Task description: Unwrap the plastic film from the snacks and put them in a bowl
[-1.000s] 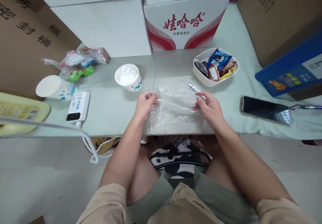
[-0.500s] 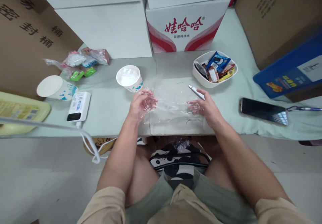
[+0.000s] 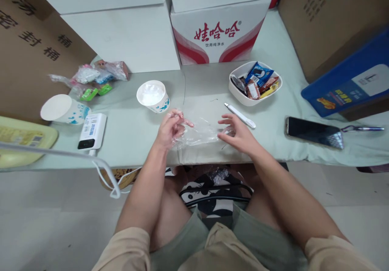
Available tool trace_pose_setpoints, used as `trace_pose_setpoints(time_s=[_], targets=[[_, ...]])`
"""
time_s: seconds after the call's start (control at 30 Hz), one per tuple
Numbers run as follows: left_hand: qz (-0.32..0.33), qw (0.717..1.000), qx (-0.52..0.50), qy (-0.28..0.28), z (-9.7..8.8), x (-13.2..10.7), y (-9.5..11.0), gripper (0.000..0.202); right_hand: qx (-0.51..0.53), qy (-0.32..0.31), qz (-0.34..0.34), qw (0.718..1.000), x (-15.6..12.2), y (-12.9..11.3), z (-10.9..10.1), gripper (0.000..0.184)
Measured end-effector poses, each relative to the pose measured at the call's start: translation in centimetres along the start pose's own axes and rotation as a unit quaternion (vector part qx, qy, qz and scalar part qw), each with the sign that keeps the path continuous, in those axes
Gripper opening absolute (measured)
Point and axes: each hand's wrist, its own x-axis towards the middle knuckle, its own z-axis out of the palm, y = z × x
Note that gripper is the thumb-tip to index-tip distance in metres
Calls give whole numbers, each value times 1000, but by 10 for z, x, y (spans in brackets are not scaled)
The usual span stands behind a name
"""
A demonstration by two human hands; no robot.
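A crumpled sheet of clear plastic film (image 3: 199, 133) lies near the front edge of the pale green table (image 3: 136, 129). My left hand (image 3: 170, 127) has its fingers curled around the film's left end. My right hand (image 3: 235, 131) pinches the film's right end with thumb and fingers, the other fingers raised. A white utility knife (image 3: 240, 115) lies just beyond my right hand, untouched.
A paper cup (image 3: 152, 95) stands behind my left hand, another cup (image 3: 62, 109) and a power bank (image 3: 92, 130) at the left. A white bowl of snack packets (image 3: 254, 83), a phone (image 3: 313, 132) and a pen (image 3: 363, 128) are at the right. Boxes (image 3: 219, 31) line the back.
The film was spread flat between my hands. Both hands have drawn toward each other and bunched it into a narrower, crumpled strip.
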Motion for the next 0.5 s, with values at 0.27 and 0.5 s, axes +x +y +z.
trace_pose_setpoints(time_s=[0.27, 0.5], targets=[[22, 1000, 16, -9, -4, -2, -1, 40, 17, 43, 31, 998, 2, -2, 5, 20], [55, 994, 10, 94, -5, 1, 4, 45, 237, 144, 159, 948, 6, -7, 0, 41]])
